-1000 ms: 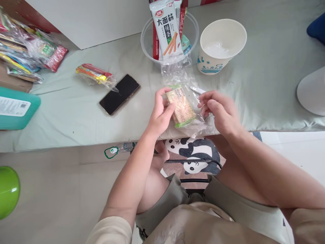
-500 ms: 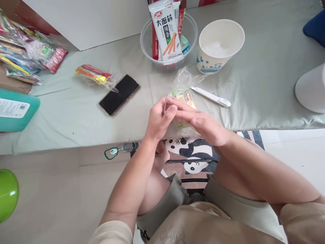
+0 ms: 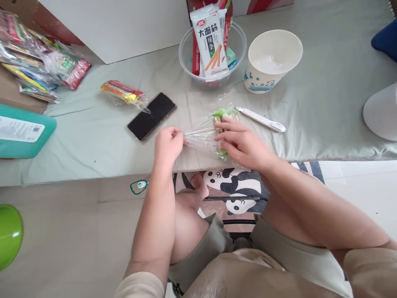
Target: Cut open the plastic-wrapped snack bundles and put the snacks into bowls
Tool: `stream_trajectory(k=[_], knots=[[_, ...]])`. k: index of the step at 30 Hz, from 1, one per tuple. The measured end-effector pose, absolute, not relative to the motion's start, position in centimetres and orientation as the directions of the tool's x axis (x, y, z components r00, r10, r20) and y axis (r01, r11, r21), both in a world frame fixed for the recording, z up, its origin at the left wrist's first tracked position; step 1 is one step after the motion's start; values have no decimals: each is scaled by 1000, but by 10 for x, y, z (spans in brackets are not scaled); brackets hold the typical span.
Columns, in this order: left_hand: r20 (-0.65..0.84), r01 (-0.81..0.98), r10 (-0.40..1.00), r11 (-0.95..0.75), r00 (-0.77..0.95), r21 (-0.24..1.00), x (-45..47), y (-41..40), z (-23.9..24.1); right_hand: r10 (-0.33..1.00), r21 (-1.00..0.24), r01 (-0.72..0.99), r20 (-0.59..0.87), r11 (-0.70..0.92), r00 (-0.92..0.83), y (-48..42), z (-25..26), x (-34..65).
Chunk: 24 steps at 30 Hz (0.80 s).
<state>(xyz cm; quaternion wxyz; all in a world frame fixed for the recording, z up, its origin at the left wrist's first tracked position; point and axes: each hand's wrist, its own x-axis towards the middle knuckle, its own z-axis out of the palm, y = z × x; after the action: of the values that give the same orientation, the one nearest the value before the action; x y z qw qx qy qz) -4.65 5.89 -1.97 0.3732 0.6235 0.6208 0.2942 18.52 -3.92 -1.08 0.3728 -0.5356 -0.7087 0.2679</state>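
My left hand (image 3: 169, 147) is closed in a pinch on clear plastic wrap (image 3: 200, 135), which stretches taut to the left. The wrap runs to a small snack packet (image 3: 218, 120) with green edges and printed patches, lying on the cloth. My right hand (image 3: 243, 142) rests over this packet, its fingers apart and touching the top. Part of the packet is hidden under those fingers. Just beyond my right hand lies a white utility knife (image 3: 261, 119). A dark phone (image 3: 151, 116) lies beyond my left hand.
At the back stand a clear plastic bowl (image 3: 182, 54) of snack packs and a paper tub (image 3: 263, 80) with crumpled plastic inside. Wrapped snacks (image 3: 122, 92) lie near the phone. More packs (image 3: 62, 62) and a teal container (image 3: 27, 142) are at left. A white cylinder (image 3: 381, 111) stands at right.
My hands were together above the packet. My left hand has moved left, drawing the wrap out taut, while my right hand has settled on the packet. The view has shifted slightly.
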Motion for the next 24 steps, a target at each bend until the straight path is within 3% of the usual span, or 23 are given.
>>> stream_trajectory(k=[3, 5, 7, 9, 13, 19, 21, 24], knots=[[171, 602, 985, -123, -23, 789, -49, 56, -13, 956, -763, 595, 291, 254, -34, -38, -12, 190], [319, 576, 948, -268, 14, 772, -36, 44, -4, 949, -746, 624, 316, 232, 25, -36, -12, 193], [469, 483, 832, -555, 297, 677, -19, 28, 2, 940, -700, 671, 342, 244, 15, -35, -15, 195], [504, 382, 670, -734, 545, 562, -3, 14, 3, 933, -656, 701, 358, 278, -35, -34, -20, 195], [373, 462, 697, -698, 613, 547, 5, 7, -4, 939, -639, 718, 339, 276, -59, -36, -27, 192], [269, 382, 822, -489, 501, 784, -32, 15, 10, 936, -632, 718, 343, 292, -78, -36, -22, 195], [100, 430, 829, -384, 550, 817, -46, 16, 14, 942, -638, 721, 329, 272, -65, -37, -21, 200], [-184, 604, 803, -253, 566, 756, -61, 20, 15, 948, -631, 741, 319, 230, -23, -41, -22, 210]])
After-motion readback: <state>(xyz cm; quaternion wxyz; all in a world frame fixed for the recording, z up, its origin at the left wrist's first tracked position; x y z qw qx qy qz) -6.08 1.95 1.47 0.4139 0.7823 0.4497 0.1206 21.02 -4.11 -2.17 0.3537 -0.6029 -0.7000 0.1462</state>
